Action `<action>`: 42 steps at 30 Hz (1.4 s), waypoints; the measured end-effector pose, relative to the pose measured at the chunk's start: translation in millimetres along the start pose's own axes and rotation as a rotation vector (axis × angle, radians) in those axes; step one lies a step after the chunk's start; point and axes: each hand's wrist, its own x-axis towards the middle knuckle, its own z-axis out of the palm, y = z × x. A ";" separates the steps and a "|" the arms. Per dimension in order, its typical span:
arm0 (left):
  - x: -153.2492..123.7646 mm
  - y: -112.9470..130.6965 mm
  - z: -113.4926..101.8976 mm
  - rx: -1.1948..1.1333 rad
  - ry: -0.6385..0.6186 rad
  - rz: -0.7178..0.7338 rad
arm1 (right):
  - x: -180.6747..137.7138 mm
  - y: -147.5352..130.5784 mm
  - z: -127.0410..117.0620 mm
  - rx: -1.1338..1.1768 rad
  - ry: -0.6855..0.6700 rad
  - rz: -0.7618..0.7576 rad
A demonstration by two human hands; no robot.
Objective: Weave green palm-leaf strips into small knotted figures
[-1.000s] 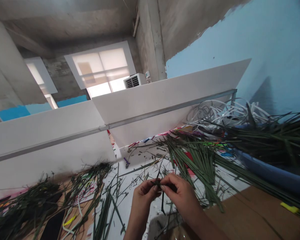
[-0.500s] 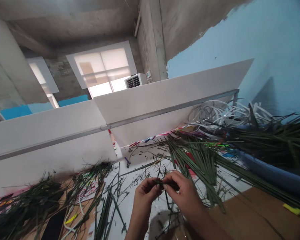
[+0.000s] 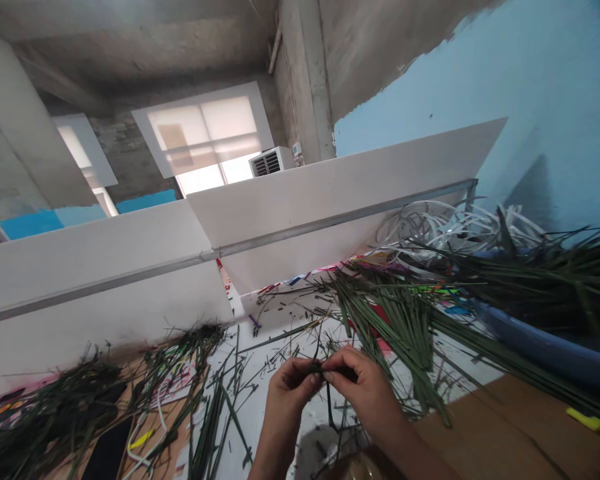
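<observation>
Low in the middle of the view, my left hand (image 3: pixel 287 393) and my right hand (image 3: pixel 365 393) meet fingertip to fingertip. Both pinch a thin dark green leaf strip (image 3: pixel 317 367) between them, and its loose end hangs down below the fingers. Just to the right lies a spread bundle of long green strips (image 3: pixel 400 327) on the white table (image 3: pixel 280 420). Loose cut bits of strip are scattered around my hands.
A heap of dark green strips (image 3: pixel 55 413) lies at the left over cardboard and a white cord. Coiled white bands (image 3: pixel 445 227) and more green strips (image 3: pixel 545 280) pile up at the right above a blue tub (image 3: pixel 530 340). White partition boards (image 3: pixel 300 200) wall the back. Brown cardboard (image 3: pixel 510 433) covers the near right.
My hands have stayed in the same spot. The fingers shifted slightly on the green strip, and its hanging end swung a little.
</observation>
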 end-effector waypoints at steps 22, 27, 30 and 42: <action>0.6 1.5 -0.9 0.028 0.047 0.017 | 1.5 -12.0 -10.2 -0.116 -0.151 -0.071; 1.8 0.6 -1.9 -0.020 0.102 0.025 | -2.6 -12.9 -7.6 -0.153 -0.133 -0.169; 1.4 0.8 -1.5 -0.022 0.133 0.034 | -2.9 -14.0 -6.1 -0.194 -0.138 -0.167; 2.4 -2.4 -1.8 0.016 0.067 0.015 | 0.2 -20.1 -11.5 -0.232 -0.204 -0.131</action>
